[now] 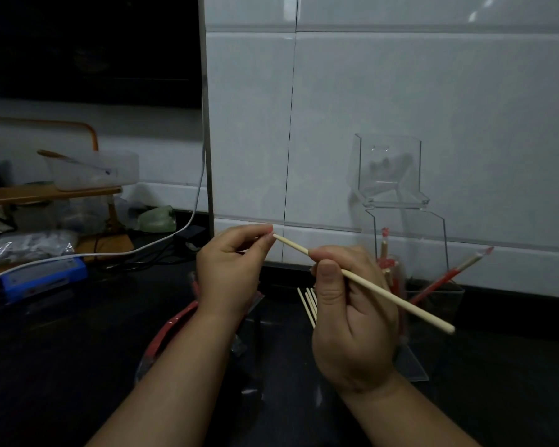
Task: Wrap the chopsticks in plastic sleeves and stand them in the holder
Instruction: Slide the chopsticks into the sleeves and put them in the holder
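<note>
head view: the right hand (352,321) grips a bare chopstick (384,293) near its upper end, thumb laid over it, and the long end slants down to the right. the left hand (229,269) pinches its fingertips together at the upper tip; i cannot tell whether they hold anything. behind, the clear holder (410,240) has red-sleeved chopsticks (449,278) leaning in it. bare sticks (308,306) lie on the counter (78,366).
</note>
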The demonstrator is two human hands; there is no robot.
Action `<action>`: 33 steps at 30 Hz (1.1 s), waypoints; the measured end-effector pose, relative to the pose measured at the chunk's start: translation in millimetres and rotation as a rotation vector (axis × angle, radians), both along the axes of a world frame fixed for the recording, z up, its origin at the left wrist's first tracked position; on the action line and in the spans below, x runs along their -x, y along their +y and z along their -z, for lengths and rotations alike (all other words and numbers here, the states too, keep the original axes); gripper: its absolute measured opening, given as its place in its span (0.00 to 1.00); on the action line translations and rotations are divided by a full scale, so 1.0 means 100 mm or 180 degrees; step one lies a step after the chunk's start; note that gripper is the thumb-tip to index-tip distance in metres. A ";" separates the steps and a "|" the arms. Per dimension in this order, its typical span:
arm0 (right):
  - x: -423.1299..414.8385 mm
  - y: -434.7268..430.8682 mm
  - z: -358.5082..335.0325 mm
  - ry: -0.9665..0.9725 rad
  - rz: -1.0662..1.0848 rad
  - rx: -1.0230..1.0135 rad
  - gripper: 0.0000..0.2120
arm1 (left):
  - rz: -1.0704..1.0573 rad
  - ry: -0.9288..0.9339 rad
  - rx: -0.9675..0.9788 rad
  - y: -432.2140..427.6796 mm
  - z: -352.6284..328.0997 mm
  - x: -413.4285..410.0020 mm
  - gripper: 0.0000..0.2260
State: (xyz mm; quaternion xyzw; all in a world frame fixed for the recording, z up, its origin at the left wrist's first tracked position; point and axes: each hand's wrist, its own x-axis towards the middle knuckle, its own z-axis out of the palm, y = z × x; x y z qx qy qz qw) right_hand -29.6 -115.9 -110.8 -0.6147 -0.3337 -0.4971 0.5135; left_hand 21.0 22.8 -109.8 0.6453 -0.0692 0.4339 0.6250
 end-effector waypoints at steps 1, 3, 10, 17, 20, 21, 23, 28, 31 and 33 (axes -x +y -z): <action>0.00 0.00 0.00 -0.0003 0.0002 0.0007 0.11 | 0.0001 -0.0008 -0.0032 0.00 0.00 0.00 0.14; 0.00 0.00 -0.01 0.0010 0.0000 0.0024 0.11 | 0.0023 -0.0008 -0.0069 0.00 0.01 0.00 0.14; 0.01 0.00 -0.01 0.0007 0.0040 0.0038 0.11 | -0.0045 0.0030 -0.0224 0.00 0.01 0.01 0.14; 0.01 0.01 -0.02 0.0085 0.0163 0.0097 0.13 | -0.0171 -0.0051 -0.0515 0.00 0.00 0.05 0.13; -0.03 0.02 0.00 0.0201 0.0133 0.0125 0.13 | -0.0336 -0.0208 -0.0797 0.00 0.01 0.06 0.13; -0.03 0.02 0.01 0.0238 0.0120 0.0139 0.13 | -0.0404 -0.0260 -0.0906 0.01 0.02 0.06 0.12; -0.04 0.02 0.01 0.0310 0.0123 0.0193 0.12 | -0.0558 -0.0409 -0.1175 0.01 0.03 0.04 0.07; -0.06 0.03 0.00 0.0551 0.0053 0.0315 0.07 | -0.0727 -0.0722 -0.1698 -0.02 0.06 0.03 0.11; -0.03 0.02 0.02 0.0653 -0.0186 -0.0018 0.09 | -0.0817 -0.0671 -0.1788 0.01 0.06 0.01 0.10; 0.02 -0.01 0.02 0.0375 -0.0194 -0.0174 0.15 | -0.0870 -0.0614 -0.1821 0.02 0.06 0.00 0.10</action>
